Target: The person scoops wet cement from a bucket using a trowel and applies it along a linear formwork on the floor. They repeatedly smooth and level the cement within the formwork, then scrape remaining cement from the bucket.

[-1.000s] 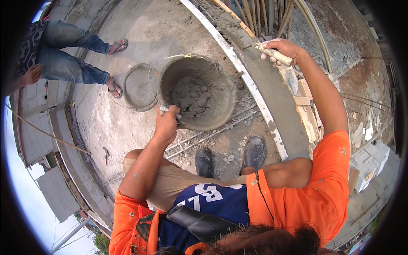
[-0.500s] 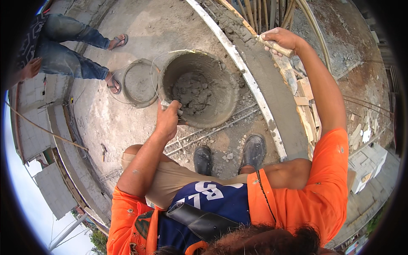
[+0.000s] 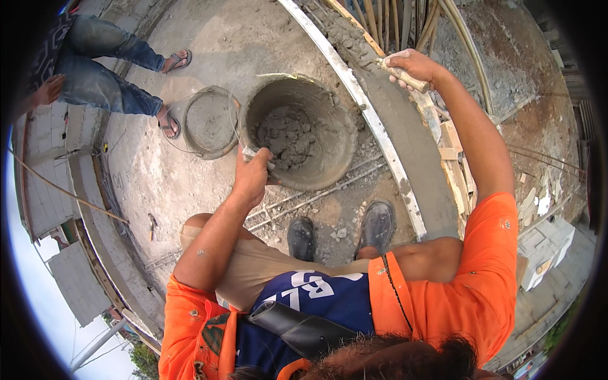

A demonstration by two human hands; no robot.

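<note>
My right hand is closed round the pale, mortar-smeared handle of a trowel, above a band of wet grey mortar. The trowel's blade is hard to make out against the mortar. At the near left side of a large bucket, my left hand grips the light-coloured grip of its wire handle. Lumpy wet mortar covers the bucket's bottom, and its inner wall is coated grey.
A smaller mortar-filled bucket stands left of the large one, close to another person's sandalled feet. A white-edged board borders the mortar band. Beyond lie wood scraps and poles. Steel rods cross the floor; a hammer lies left.
My right hand and the trowel have shifted slightly left and toward me along the mortar band. My left hand stays on the bucket's handle, almost unmoved.
</note>
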